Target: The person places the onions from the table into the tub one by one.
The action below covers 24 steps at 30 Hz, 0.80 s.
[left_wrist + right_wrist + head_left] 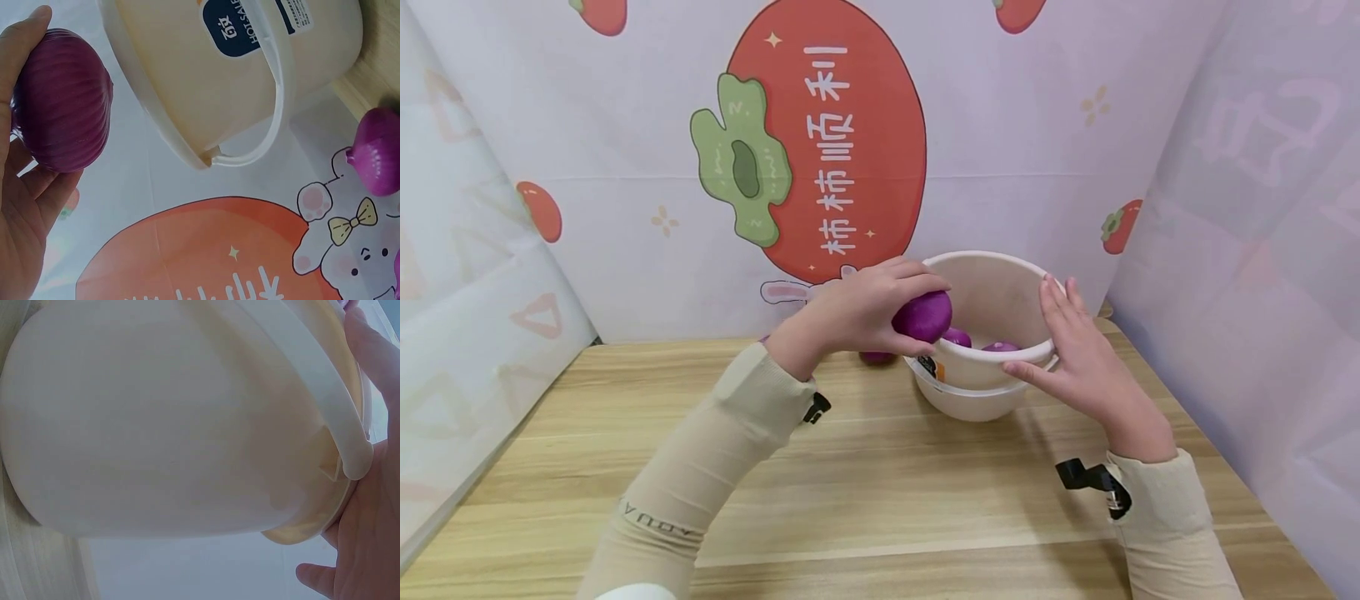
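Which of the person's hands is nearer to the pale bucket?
Right. The right hand touches the right side of the bucket's rim; the left hand holds a purple onion by its left side, not touching the bucket.

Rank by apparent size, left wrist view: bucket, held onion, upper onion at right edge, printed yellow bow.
1. Bucket, cut off by frame
2. Held onion
3. Upper right-edge onion, cut off too
4. Printed yellow bow

Onions' true size order unsure: the held one looks nearer the camera.
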Available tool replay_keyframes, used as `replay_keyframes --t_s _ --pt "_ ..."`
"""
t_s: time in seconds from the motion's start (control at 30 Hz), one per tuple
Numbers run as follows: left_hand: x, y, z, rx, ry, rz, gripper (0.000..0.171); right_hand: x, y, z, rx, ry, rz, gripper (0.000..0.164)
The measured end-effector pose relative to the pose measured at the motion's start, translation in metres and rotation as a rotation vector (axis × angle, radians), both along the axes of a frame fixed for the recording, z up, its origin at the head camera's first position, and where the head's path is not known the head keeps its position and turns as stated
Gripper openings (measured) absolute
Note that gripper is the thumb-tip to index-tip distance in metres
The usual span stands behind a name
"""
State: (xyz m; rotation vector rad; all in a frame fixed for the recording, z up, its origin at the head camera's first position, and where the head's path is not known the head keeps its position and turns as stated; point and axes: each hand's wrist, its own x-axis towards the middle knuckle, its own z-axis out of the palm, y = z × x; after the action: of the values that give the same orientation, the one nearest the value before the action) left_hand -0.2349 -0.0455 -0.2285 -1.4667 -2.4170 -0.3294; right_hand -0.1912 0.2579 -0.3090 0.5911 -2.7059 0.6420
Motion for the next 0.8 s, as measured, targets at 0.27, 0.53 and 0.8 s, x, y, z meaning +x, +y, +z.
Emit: replay_keyframes --t_s 0.27,0.53,0.8 --pt "-0.009 0.010 -0.005 0.081 -0.022 -0.028 0.064 -0.001 0.001 -0.001 0.001 -0.002 -0.004 0.111" --pt "-0.015 0.021 -0.009 0.146 -0.053 -0.070 0.065 -0.001 0.001 -0.001 -0.002 -0.006 -0.002 0.111" --pt "-0.022 0.033 -0.017 0.167 -0.075 -0.090 0.066 -0.001 0.000 -0.001 0.001 -0.006 0.001 0.111"
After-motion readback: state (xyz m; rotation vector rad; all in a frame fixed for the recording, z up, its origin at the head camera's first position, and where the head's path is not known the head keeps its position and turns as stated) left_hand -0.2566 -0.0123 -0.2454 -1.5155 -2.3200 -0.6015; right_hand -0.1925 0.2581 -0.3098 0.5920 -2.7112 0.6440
